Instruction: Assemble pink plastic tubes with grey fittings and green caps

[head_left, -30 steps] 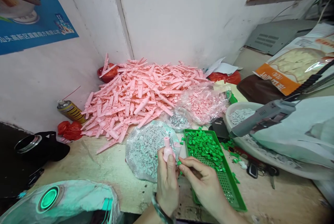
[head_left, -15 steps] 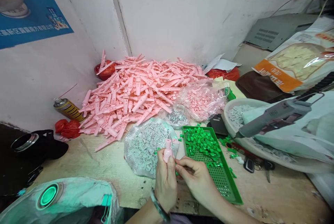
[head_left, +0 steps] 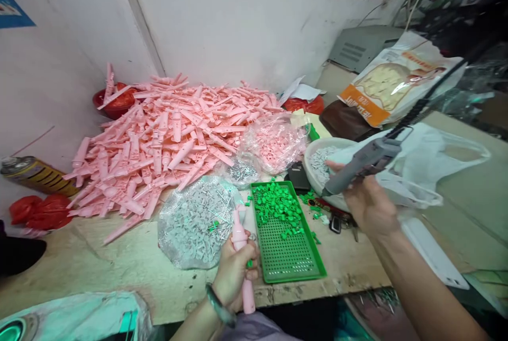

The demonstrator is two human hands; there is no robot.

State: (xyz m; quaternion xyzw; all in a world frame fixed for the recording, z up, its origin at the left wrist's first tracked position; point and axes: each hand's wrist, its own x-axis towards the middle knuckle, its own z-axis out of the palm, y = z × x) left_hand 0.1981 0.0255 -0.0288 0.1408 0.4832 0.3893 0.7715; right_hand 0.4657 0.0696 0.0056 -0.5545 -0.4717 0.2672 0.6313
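Note:
My left hand (head_left: 236, 264) is closed round a pink tube-shaped plastic part (head_left: 239, 235), held tilted with its narrow end up. A bit of green shows between the fingers. Off to the right, my right hand (head_left: 373, 206) is at a grey electric screwdriver (head_left: 359, 166) hanging from a coiled cord. Its fingers stretch behind the tool, one fingertip showing past it over the white bowl (head_left: 313, 171); the rest are hidden, and I cannot tell how firmly they touch. Between the hands lies a green perforated tray (head_left: 286, 256) with small green parts (head_left: 278, 206).
Pink parts (head_left: 159, 145) are heaped against the wall. In front are a bag of grey pieces and metal pins (head_left: 194, 224), a bag of small pink pieces (head_left: 273, 142) and a bag of screws (head_left: 242, 169). A spray can (head_left: 35, 174) lies left. Keys (head_left: 335, 224) lie near the bowl.
My right hand has left the pink part and moved right, up to the screwdriver. My left hand keeps the pink part, now lower with more of its length showing. The view has turned right.

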